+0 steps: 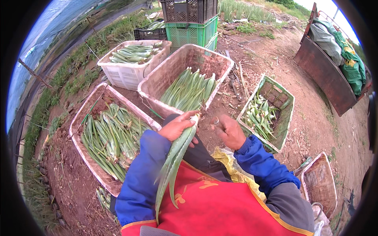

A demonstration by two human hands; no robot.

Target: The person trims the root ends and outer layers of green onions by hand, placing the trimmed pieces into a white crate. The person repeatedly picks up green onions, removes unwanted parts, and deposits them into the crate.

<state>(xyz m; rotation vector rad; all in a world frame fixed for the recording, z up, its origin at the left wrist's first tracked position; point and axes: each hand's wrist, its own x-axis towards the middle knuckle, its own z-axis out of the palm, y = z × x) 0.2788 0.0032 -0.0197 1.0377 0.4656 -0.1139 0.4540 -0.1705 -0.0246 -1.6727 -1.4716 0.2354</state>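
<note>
My left hand grips an aloe vera plant near its pale base, with the long leaves hanging down across the red apron. To the right of that base is my right hand, its fingers curled and a metal ring-like piece showing at a finger; whether it holds a small tool cannot be told. Just beyond my hands, a pinkish-white plastic crate contains neatly laid aloe leaves. Another such crate, at my left, holds a looser heap of aloe plants.
A white crate of aloe stands behind, beside stacked green and black crates. Right of my hands, a green-rimmed crate holds small aloe pieces. A rusty cart carries sacks; another crate lies lower right. Yellow sacking is near my legs.
</note>
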